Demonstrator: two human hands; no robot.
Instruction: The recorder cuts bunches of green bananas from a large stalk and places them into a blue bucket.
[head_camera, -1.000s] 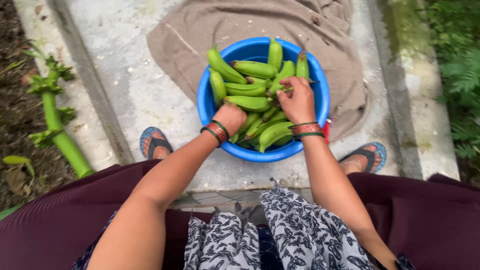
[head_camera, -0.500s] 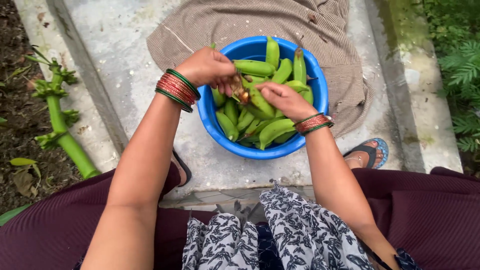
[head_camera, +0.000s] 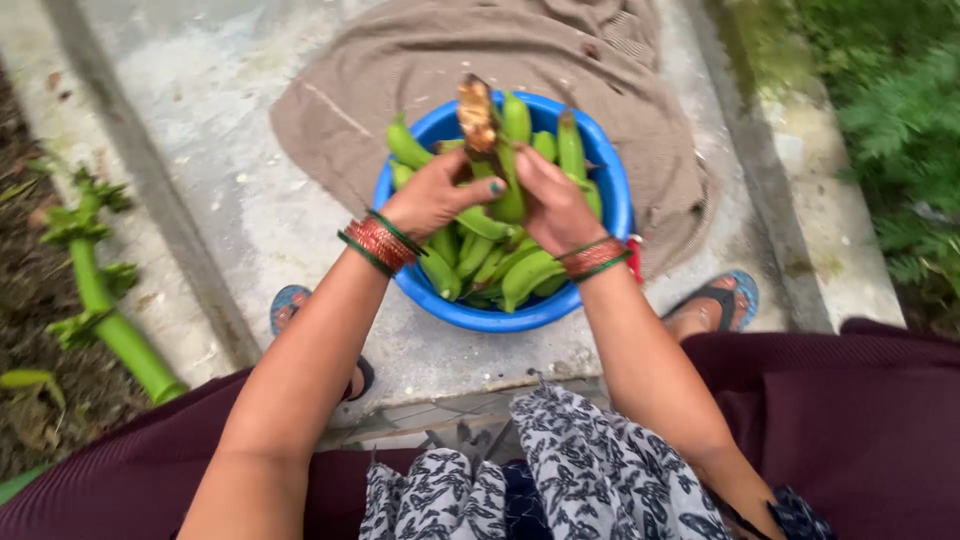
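blue basin (head_camera: 610, 200), brown cloth (head_camera: 560, 50), green stalk (head_camera: 110, 320)

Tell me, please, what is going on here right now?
A seated person holds one green banana with a brown, dried tip in both hands above a blue basin full of green bananas. The left hand and right hand grip it together. The basin stands on concrete, partly on a brown cloth; a stripped green stalk lies aside.

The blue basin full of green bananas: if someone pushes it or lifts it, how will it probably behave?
The blue basin is heaped with green bananas, so it is probably heavy. Its wide round shape suggests it would not tip easily. It rests partly on a brown cloth over concrete, so a push may drag and bunch the cloth.
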